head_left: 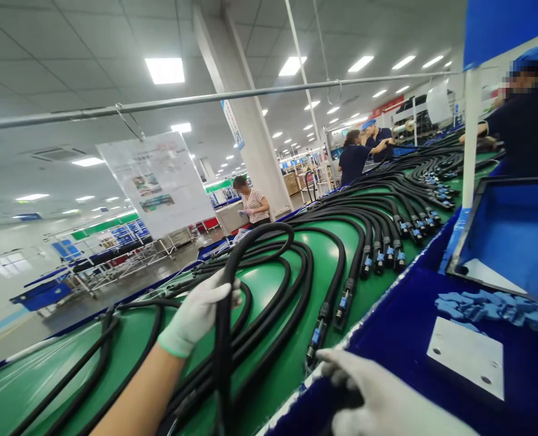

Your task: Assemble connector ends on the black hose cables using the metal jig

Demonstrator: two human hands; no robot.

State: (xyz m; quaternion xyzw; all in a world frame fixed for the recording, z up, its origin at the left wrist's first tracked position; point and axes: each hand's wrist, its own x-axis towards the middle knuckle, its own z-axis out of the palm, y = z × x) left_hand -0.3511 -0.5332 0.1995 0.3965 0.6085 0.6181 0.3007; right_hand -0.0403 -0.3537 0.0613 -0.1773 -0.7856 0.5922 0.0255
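My left hand (199, 313), in a white glove, is closed around a thick black cable loop (255, 239) that rises off the green conveyor belt (269, 284). My right hand (378, 396), also gloved, rests at the bottom edge on the blue work surface (400, 327), its fingers curled over a dark object I cannot make out. Several more black cables with blue-marked connectors (342, 303) lie in curved rows along the belt.
A metal plate (468, 357) and a pile of blue ties (496, 306) lie on the blue surface beside a blue tray (514, 236). Other people (355, 158) work along the belt. A hanging instruction sheet (157, 181) hangs from an overhead rail.
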